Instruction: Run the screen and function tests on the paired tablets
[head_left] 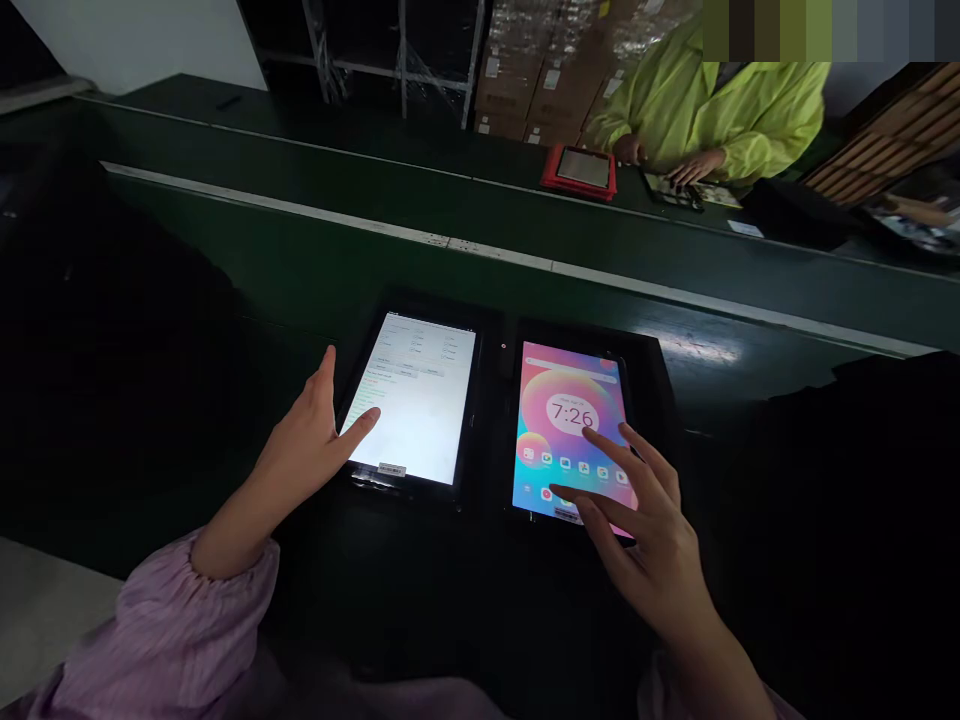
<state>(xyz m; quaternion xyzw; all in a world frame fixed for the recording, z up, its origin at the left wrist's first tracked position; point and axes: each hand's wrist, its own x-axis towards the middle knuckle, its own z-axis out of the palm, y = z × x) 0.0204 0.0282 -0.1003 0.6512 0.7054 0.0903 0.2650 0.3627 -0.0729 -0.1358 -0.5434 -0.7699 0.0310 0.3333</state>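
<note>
Two lit tablets lie side by side on a dark surface. The left tablet (427,400) shows a white page with small text and buttons, and a barcode label sits at its lower edge. My left hand (304,430) is at its left edge, thumb over the screen and fingers apart. On the right tablet (544,400) is a pink and blue home screen reading 7:26. My right hand (656,530) reaches over its lower right part with fingers spread, covering some icons. Neither hand grips anything.
Across the green bench (315,250), a person in a yellow jacket (727,110) handles a dark device (675,190). A red tray (551,175) holding a tablet is beside them. Wrapped cartons (551,90) and shelving stand behind.
</note>
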